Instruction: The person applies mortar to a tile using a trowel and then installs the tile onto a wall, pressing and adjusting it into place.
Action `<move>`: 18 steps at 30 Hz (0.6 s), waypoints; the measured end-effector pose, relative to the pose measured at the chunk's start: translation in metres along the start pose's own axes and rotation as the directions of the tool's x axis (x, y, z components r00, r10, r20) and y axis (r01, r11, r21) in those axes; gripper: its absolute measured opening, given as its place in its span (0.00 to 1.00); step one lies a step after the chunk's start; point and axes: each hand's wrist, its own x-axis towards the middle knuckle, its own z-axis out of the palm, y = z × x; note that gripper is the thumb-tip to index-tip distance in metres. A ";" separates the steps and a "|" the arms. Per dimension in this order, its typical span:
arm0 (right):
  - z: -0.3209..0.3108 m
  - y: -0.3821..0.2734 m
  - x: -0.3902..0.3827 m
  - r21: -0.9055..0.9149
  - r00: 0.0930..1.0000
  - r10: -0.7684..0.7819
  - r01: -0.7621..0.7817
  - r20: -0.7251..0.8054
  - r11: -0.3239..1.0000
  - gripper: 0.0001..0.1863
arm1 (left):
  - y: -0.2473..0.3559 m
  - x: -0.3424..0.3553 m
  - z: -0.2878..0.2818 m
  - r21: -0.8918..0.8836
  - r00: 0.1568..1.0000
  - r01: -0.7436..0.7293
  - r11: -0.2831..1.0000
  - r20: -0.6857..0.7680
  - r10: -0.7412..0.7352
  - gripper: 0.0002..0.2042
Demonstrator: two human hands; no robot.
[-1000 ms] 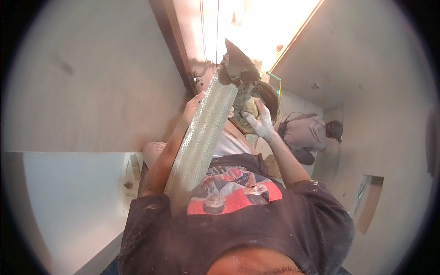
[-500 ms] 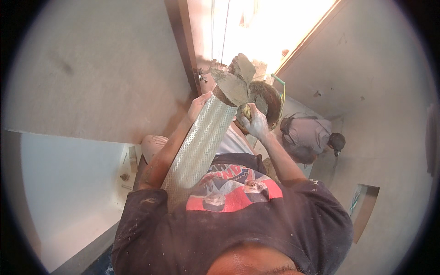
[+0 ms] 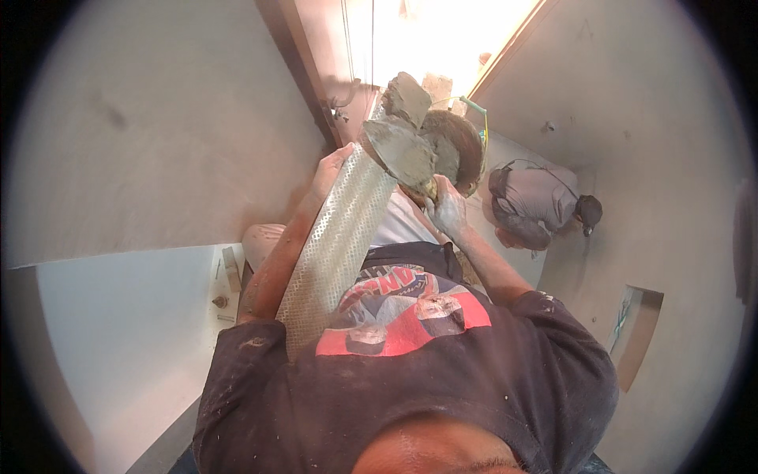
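My left hand [image 3: 330, 171] grips the left edge of a long metal strip with a diamond-pattern surface [image 3: 330, 253], which slants from my chest up and away. In my right hand [image 3: 448, 209] is the handle of a trowel. Its leaf-shaped blade [image 3: 399, 150], smeared with grey mortar, lies across the strip's far part; I cannot tell whether it touches. Just beyond the blade, a lump of grey mortar [image 3: 407, 98] shows by the strip's far end. Partly hidden behind the trowel is a round bucket [image 3: 474, 150] with grey mortar inside.
A co-worker [image 3: 535, 197] in a light top and dark cap crouches at the right. Plastered walls [image 3: 174, 118] rise on both sides, the right one with a rectangular recess [image 3: 638, 336]. A bright opening [image 3: 442, 39] lies ahead. Small objects [image 3: 221, 302] lie on a ledge at left.
The trowel blade has come slightly nearer to me along the strip, uncovering more of its far end. Both hands keep their grips. The whole view has shifted a little.
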 end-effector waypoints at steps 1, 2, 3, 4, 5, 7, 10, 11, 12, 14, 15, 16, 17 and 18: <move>0.001 0.005 -0.007 0.008 1.000 0.013 -0.013 0.001 1.000 0.30 | 0.000 -0.001 0.003 0.018 1.000 0.000 1.000 -0.008 0.000 0.20; 0.002 0.010 -0.015 0.016 1.000 0.026 -0.026 0.003 1.000 0.30 | 0.001 -0.002 0.004 0.035 1.000 0.000 0.999 -0.017 0.001 0.20; 0.002 0.013 -0.021 0.014 0.999 0.041 -0.041 -0.003 0.999 0.29 | 0.001 -0.004 0.005 0.054 1.000 -0.004 0.999 -0.026 0.005 0.20; 0.002 0.016 -0.028 0.011 0.998 0.056 -0.056 -0.009 0.998 0.27 | 0.002 -0.006 0.005 0.070 1.000 -0.015 0.997 -0.026 0.017 0.21; 0.001 0.019 -0.035 0.008 0.997 0.071 -0.071 -0.015 0.997 0.26 | 0.002 -0.007 0.004 0.085 0.999 -0.027 0.996 -0.025 0.029 0.21; -0.010 0.019 -0.049 -0.019 0.986 0.167 -0.166 0.027 0.986 0.25 | 0.005 -0.009 0.008 0.105 0.999 -0.037 0.994 0.010 0.036 0.21; -0.047 0.028 -0.054 -0.075 0.943 0.301 -0.293 0.142 0.953 0.25 | 0.006 -0.016 0.012 0.112 0.997 -0.052 0.992 0.064 0.045 0.22; -0.058 0.037 -0.055 -0.099 0.920 0.341 -0.328 0.192 0.940 0.25 | 0.007 -0.016 0.010 0.118 0.997 -0.063 0.991 0.048 0.058 0.22; -0.065 0.053 -0.056 -0.163 0.930 0.313 -0.285 0.193 0.945 0.26 | 0.007 -0.015 0.009 0.125 0.997 -0.066 0.990 0.035 0.062 0.22; -0.077 0.086 -0.042 -0.293 0.944 0.260 -0.196 0.201 0.936 0.27 | 0.007 -0.015 0.012 0.093 0.998 -0.058 0.994 0.007 0.057 0.22; -0.088 0.088 -0.028 -0.340 0.936 0.268 -0.182 0.227 0.923 0.27 | 0.007 -0.015 0.011 0.089 0.998 -0.060 0.994 0.009 0.060 0.22; -0.104 0.081 -0.009 -0.385 0.927 0.274 -0.162 0.256 0.909 0.27 | 0.008 -0.016 0.011 0.083 0.998 -0.066 0.994 0.010 0.066 0.22; -0.119 0.072 0.010 -0.420 0.908 0.305 -0.167 0.288 0.892 0.25 | 0.007 -0.017 0.008 0.090 0.997 -0.069 0.994 0.029 0.067 0.22; -0.128 0.070 0.029 -0.465 0.879 0.350 -0.175 0.324 0.868 0.25 | 0.008 -0.016 0.009 0.095 0.997 -0.067 0.993 0.033 0.064 0.23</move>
